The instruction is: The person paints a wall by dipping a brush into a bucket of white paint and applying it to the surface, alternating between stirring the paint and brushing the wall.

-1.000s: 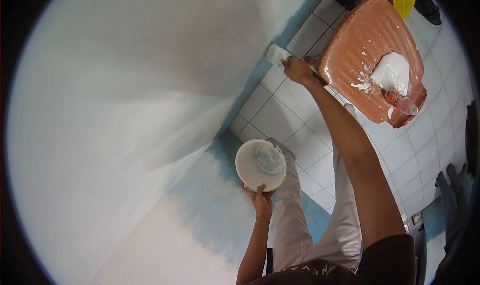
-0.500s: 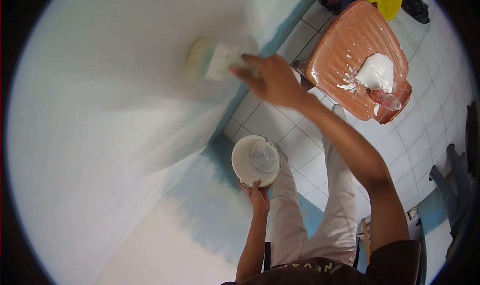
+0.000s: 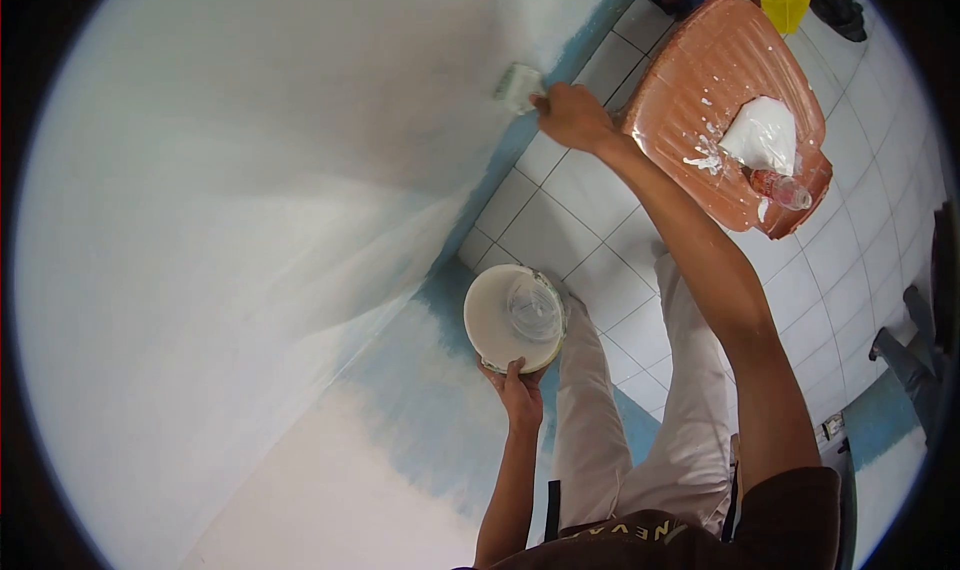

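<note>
- One brush (image 3: 518, 88), likely light: right hand's (image 3: 575, 118) fingers grip its end near the wall's (image 3: 250, 110) edge
- Likely stiff bucket (image 3: 487, 315): left hand (image 3: 520, 395) clasps its rim, best hold

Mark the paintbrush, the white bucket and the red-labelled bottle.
Paintbrush (image 3: 519, 88): head view, on its broad head.
White bucket (image 3: 488, 312): head view, on its inner wall.
Red-labelled bottle (image 3: 771, 185): head view, on its label.

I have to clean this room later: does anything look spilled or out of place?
Yes. White splatters mark the orange-brown chair, next to a white bag and a bottle lying on its side. They look odd on a seat; they may be spilled paint, but the source isn't visible.
</note>
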The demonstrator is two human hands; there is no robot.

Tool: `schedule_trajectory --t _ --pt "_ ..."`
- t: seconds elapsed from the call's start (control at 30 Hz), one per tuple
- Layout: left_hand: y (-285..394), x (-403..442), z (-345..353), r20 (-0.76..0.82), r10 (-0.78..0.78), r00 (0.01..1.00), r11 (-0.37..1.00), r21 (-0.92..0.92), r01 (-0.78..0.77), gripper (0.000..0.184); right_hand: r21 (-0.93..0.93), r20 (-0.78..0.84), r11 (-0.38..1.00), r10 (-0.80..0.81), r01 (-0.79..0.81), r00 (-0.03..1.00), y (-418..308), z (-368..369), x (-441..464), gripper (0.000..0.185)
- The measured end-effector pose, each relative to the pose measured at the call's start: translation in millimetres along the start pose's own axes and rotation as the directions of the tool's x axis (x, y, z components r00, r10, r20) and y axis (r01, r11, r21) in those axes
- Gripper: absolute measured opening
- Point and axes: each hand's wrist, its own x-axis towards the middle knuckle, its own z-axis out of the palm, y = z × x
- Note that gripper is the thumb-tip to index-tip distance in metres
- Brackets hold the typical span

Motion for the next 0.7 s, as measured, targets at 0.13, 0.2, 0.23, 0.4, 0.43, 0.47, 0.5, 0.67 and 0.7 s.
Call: schedule_trajectory --t 0.13,0.2,0.23,0.4,0.43,0.47,0.5,0.67,0.7 --pt "-9 -4 1 0.012 -0.044 0.999 0.999 -0.012 0.044 0.085 0.072 -0.192 0.963 -0.242 0.259 0.951 -57 -34 -76 0.027" --pt "-10 -9 5 0.009 -0.073 0.997 0.997 -0.029 0.073 0.084 0.146 -0.168 0.943 -0.273 0.298 0.947 -61 -40 -88 0.028" --pt "-10 -8 10 -0.010 -0.064 0.998 0.998 -0.012 0.064 0.086 0.175 -0.210 0.888 -0.389 0.426 0.897 -54 -36 -85 0.029" --pt "-11 0 26 -0.015 -0.025 1.000 0.993 0.116 0.027 0.087 0.054 -0.147 0.925 -0.366 0.376 0.919 25 12 10 0.033" --pt "-8 0 29 0.014 -0.029 0.999 0.991 0.134 0.027 0.086 0.065 -0.055 0.957 -0.278 0.282 0.959 38 14 24 0.034" --pt "-4 4 30 0.037 -0.026 0.999 0.988 0.150 0.020 0.085 0.077 -0.040 0.963 -0.256 0.259 0.966 54 17 34 0.035" --pt "2 7 26 0.022 -0.011 1.000 0.987 0.160 0.007 0.085 0.095 -0.016 0.968 -0.232 0.232 0.973 68 25 40 0.036" --pt "16 11 26 0.138 -0.173 0.975 0.951 0.281 0.129 0.085 -0.053 -0.011 0.996 0.069 -0.069 0.998 97 51 52 0.041" --pt "15 11 23 0.138 -0.177 0.974 0.950 0.281 0.133 0.085 -0.054 -0.097 0.993 0.098 -0.104 0.990 101 55 53 0.049"
